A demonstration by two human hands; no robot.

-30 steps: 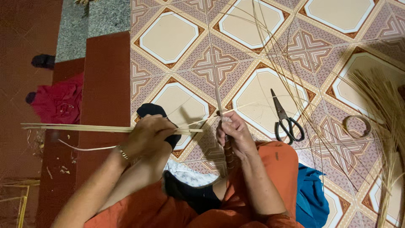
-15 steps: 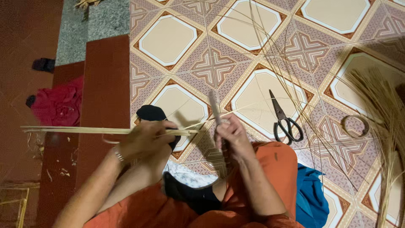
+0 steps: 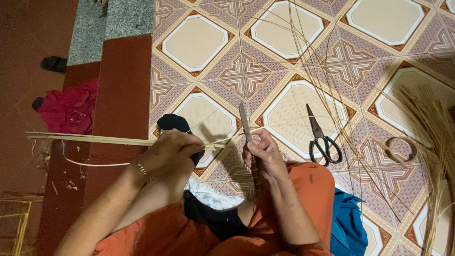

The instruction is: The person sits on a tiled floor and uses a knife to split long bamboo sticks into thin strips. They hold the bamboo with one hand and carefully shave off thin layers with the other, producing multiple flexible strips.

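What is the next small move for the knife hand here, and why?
Probably draw the knife along the bamboo strip: the right hand holds the blade upright at the strip's near end, and the left hand grips the strip.

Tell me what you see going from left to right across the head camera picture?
Red cloth → left hand gripping the bamboo strip → right hand holding the knife → black scissors → coiled strip ring → bundle of straw.

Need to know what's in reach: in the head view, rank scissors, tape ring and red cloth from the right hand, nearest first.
From the right hand:
1. Scissors, just beside it on the tiles.
2. Tape ring, farther out, by the straw.
3. Red cloth, far across on the step.
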